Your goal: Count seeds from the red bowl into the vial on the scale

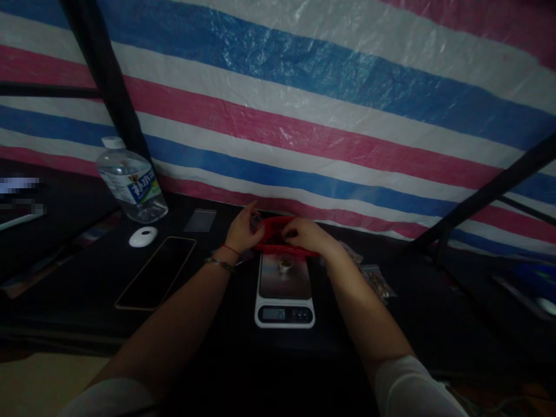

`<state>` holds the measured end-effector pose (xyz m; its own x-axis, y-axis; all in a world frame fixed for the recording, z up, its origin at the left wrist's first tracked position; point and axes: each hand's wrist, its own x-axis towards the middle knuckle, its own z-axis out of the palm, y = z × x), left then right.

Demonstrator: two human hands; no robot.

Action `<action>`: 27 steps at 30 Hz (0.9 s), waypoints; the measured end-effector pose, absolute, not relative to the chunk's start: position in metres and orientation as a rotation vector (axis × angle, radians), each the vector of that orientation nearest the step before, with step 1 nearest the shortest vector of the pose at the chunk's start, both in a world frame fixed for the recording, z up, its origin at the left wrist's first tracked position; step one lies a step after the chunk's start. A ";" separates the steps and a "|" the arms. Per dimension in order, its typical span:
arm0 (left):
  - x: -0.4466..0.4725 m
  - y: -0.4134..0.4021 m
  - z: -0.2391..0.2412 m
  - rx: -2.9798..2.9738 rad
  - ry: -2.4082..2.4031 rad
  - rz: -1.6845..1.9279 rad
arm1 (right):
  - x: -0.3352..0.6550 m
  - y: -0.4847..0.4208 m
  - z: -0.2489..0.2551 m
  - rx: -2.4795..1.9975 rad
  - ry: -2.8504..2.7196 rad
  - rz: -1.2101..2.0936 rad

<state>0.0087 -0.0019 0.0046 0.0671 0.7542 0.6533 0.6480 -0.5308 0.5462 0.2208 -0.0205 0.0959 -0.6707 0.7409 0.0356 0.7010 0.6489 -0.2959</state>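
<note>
Head view: forearms (185,315) extended; left hand (243,230) at red tray (284,249), right hand (306,234) curled inside; cannot tell whether pinching.

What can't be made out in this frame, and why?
All in the head view:
- Contents of the red basket: dark, partly covered by the right hand.
- What the left hand has at its fingertips: small, blurred.
- The small pale item on the scale: too small.
- The blue object: dim, cut off by the right edge.
</note>
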 end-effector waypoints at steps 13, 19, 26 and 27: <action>0.008 0.001 0.001 2.205 1.465 1.479 | 0.217 -0.060 0.112 -1.101 -2.909 0.477; 0.008 0.003 0.000 2.220 1.423 1.560 | 0.218 -0.058 0.107 -1.052 -2.913 0.439; 0.008 0.003 0.002 2.238 1.441 1.570 | 0.214 -0.059 0.107 -1.014 -2.918 0.419; 0.008 0.003 0.003 2.239 1.441 1.569 | 0.214 -0.060 0.107 -0.998 -2.914 0.406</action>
<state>0.0084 0.0028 0.0026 0.0505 0.7010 0.7114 0.6493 -0.5643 0.5099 0.2140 -0.0596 0.1069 -0.7931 0.6069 -0.0518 0.5979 0.7595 -0.2563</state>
